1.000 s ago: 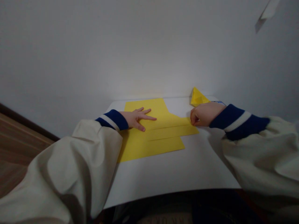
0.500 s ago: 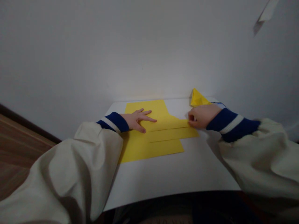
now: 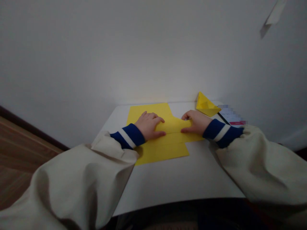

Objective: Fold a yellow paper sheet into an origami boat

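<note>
A folded yellow paper [image 3: 173,125] with a narrow right end lies over flat yellow paper [image 3: 163,152] on the white tabletop. My left hand [image 3: 150,126] rests on the folded piece, fingers curled, thumb and index finger at its lower and upper edges. At the narrow right end, my right hand [image 3: 198,123] grips the same piece, thumb on the near side and fingers at the far edge. Their undersides are hidden. Just beyond my right hand stands a folded yellow paper shape [image 3: 206,106] with a pointed top.
The white table [image 3: 182,182] meets a pale wall [image 3: 148,51] at its back edge. Right of the folded shape lies a flat item [image 3: 229,114] with a dark edge and a pink patch, partly blurred. Brown wooden furniture [image 3: 21,159] stands at the left.
My left hand has gone from spread flat to curled and shifted slightly right. My right hand has moved left along the folded paper, uncovering more of the yellow shape and the flat item.
</note>
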The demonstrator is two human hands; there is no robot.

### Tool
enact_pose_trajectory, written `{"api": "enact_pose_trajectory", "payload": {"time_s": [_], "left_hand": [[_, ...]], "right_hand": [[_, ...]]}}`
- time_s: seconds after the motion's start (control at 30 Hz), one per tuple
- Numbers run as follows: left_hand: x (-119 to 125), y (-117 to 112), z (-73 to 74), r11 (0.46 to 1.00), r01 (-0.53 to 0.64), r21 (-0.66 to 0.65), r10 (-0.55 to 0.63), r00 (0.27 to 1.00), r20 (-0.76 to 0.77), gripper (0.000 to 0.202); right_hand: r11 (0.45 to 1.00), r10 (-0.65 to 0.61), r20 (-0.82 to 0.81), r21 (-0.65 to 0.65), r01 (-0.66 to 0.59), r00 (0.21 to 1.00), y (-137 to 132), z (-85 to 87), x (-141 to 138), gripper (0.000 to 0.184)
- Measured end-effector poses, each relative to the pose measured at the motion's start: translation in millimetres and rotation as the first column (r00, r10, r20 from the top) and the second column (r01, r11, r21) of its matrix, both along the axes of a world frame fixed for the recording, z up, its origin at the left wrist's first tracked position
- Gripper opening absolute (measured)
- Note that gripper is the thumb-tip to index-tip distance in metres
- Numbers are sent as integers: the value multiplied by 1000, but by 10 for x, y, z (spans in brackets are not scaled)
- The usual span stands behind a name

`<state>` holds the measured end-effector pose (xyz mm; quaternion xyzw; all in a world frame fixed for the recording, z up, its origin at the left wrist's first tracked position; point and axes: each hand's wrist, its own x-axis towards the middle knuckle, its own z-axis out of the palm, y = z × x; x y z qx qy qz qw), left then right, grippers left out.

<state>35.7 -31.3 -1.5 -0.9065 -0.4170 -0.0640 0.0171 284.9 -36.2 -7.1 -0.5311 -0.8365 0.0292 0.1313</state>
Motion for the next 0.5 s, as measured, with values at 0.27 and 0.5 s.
{"api": "enact_pose_trajectory", "payload": {"time_s": [0.27, 0.5], "left_hand": [[65, -7, -28, 981, -195, -21, 196, 961, 195, 99], [-14, 70, -21, 981, -187, -52, 185, 815, 550, 46]], "right_hand": [[992, -86, -338, -111, 51, 937, -11, 30, -59, 37], [994, -106, -619, -70, 80, 778, 23, 22, -29, 55]]}}
